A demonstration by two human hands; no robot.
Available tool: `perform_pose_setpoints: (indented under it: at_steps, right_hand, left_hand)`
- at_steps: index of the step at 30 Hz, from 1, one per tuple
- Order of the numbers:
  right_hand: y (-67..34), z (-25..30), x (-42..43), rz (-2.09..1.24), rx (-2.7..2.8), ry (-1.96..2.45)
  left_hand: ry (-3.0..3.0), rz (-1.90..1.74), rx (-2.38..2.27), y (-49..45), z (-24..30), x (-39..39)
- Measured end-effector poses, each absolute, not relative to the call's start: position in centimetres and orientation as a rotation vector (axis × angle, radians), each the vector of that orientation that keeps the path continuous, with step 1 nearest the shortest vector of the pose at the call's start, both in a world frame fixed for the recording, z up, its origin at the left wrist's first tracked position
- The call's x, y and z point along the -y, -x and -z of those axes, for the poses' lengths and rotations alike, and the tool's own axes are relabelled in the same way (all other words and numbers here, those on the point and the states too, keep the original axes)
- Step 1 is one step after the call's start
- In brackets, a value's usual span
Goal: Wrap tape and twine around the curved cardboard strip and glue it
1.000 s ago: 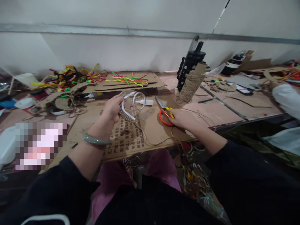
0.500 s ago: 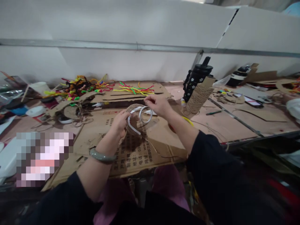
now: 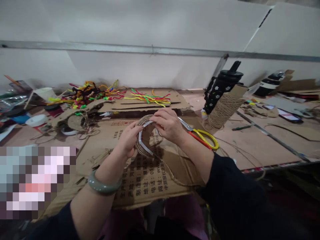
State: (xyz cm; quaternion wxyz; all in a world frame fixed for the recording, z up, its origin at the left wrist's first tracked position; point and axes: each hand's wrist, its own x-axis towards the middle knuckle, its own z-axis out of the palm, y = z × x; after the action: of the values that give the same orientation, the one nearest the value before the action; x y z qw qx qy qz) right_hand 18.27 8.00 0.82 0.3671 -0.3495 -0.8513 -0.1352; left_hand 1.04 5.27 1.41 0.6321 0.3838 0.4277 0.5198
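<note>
My left hand (image 3: 127, 138) is closed on the left side of a twine-wrapped ring (image 3: 139, 146). A strip of white tape (image 3: 145, 147) runs in angled pieces along the ring's inner edge. My right hand (image 3: 170, 125) is closed at the ring's upper right, its fingertips on the tape; a small roll of that tape is mostly hidden beneath the fingers. From the ring a loose twine end (image 3: 172, 173) trails over the printed cardboard sheet (image 3: 120, 200). Scissors (image 3: 206, 138) with yellow and red handles lie just beyond my right wrist.
A cone of twine (image 3: 226, 110) leans beside a black flowered bottle (image 3: 221, 90) at right. Coloured pipe cleaners (image 3: 150, 98) lie on cardboard at the back. Paint pots (image 3: 37, 121) and cardboard scraps with twine (image 3: 77, 121) crowd the left. A phone (image 3: 288, 115) lies at far right.
My right hand has come down onto the ring's upper right, covering most of the tape roll that hung in view before. The view has shifted, and the scissors now show more fully.
</note>
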Motion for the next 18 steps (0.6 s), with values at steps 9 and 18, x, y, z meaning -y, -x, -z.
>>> perform_pose_setpoints:
  at_steps: [9,18]
  right_hand:
    - [-18.0,-1.5,-7.5,0.309,2.322,1.09]
    - [-17.2,-1.7,-6.4,0.133,2.295,1.272]
  left_hand:
    - [-0.908,-1.116,-1.032,-1.2,-0.5,-5.6]
    - [-0.962,-1.123,-1.025,-1.6,-0.1,-5.3]
